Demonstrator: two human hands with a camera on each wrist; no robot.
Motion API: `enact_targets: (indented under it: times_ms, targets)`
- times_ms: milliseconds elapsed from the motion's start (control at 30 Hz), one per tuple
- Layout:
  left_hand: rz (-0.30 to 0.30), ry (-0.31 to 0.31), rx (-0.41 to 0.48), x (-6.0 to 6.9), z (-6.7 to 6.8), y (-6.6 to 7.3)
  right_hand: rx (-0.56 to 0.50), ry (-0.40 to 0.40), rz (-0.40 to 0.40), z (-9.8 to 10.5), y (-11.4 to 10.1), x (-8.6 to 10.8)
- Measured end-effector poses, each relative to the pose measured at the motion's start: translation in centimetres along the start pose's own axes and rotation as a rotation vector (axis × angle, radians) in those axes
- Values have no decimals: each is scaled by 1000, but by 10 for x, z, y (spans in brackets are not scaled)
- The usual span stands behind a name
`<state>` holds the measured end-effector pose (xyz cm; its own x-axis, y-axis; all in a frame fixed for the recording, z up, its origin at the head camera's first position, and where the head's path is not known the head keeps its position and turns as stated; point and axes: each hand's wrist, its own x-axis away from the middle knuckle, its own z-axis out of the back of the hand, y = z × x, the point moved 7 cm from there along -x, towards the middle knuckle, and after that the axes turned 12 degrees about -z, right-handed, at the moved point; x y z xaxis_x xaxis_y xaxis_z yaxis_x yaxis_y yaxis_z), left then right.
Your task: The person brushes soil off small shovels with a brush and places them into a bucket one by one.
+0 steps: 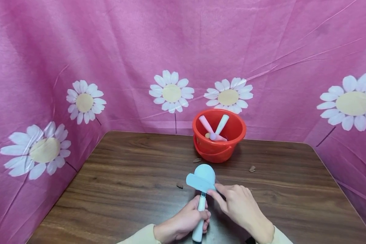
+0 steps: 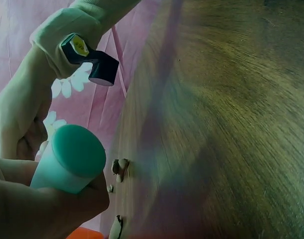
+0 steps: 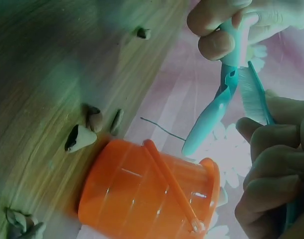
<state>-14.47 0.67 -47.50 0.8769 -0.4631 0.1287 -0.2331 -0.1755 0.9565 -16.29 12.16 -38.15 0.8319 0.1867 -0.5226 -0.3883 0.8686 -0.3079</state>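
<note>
My left hand point(image 1: 187, 217) grips the pale handle of a light blue toy shovel point(image 1: 206, 170) upright above the table's front part; in the right wrist view the shovel's blade point(image 3: 208, 121) shows side-on. A light blue brush point(image 1: 198, 183) lies across the face of the shovel in the head view. Its white bristles point(image 3: 252, 99) face the shovel in the right wrist view. My right hand point(image 1: 241, 205) pinches the brush at its right end, fingers curled round it. The shovel handle's round end point(image 2: 78, 149) sticks out of the left fist in the left wrist view.
A red bucket point(image 1: 213, 150) stands behind the shovel, with a pink handle point(image 1: 205, 123), a pale handle point(image 1: 222, 124) and other pieces inside. Small brown curled bits point(image 1: 252, 168) lie scattered on the wooden table point(image 1: 134, 162). A pink flowered cloth point(image 1: 134, 44) hangs around the table.
</note>
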Motion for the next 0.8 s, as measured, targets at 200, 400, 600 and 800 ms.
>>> enact_targets:
  times_ms: [200,400,600,800]
  targets:
    - [5,-28,17,3,-1,0,-5,33,-8,1,12,-3]
    - [47,-58,23,7,-5,-3,10,15,-155,-4,42,-11]
    - [82,-41,48,6,-4,-2,23,-12,-229,-4,53,-13]
    - [100,49,113,1,6,6,-114,41,62,-1,30,-3]
